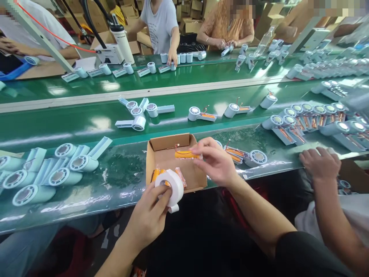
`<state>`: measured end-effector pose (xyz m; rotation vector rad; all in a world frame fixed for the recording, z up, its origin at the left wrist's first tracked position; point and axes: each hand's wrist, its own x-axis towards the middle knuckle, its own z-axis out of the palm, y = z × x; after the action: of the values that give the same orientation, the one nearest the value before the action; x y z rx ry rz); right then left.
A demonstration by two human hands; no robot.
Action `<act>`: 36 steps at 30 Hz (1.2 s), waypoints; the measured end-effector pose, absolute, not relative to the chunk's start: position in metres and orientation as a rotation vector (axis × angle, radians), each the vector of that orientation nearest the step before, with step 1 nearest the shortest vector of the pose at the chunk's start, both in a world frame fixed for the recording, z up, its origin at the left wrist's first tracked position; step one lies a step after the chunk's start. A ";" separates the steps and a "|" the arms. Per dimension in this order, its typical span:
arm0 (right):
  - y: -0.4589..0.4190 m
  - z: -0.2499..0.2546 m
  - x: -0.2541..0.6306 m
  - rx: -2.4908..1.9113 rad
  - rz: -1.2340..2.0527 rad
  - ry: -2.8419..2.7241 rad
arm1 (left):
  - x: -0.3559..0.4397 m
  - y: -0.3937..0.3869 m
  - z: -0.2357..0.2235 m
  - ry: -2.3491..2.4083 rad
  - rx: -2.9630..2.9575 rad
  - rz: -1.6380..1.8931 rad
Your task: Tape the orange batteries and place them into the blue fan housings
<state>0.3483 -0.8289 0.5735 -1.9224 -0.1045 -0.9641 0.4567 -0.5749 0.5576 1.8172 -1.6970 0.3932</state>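
My left hand (148, 211) grips a roll of white tape (176, 188), fingers through its core, over the near side of a cardboard box (198, 184). A short end of tape hangs loose at the bottom of the roll. Above the box, my right hand (216, 161) pinches one end of an orange battery (184, 154) with a thin wire and small connector. Inside the box lie a few more orange batteries (155, 174), partly hidden by the tape roll, and a clear-wrapped piece (180, 177).
Pale blue fan housings (65, 177) crowd the bench at left; housings with batteries (288, 123) gather at right. More units (194, 113) sit on the green conveyor belt (100, 123). A co-worker's hand (319, 163) rests at the right edge. Other people work across the belt.
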 end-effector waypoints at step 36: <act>-0.760 0.577 0.326 -0.933 -0.746 0.500 | 0.411 -0.626 0.571 -1.513 1.771 0.590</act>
<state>0.3264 -0.7603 0.5774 -0.9330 0.5004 -0.7460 0.4109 -0.6264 0.5711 1.7714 -1.5134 0.5900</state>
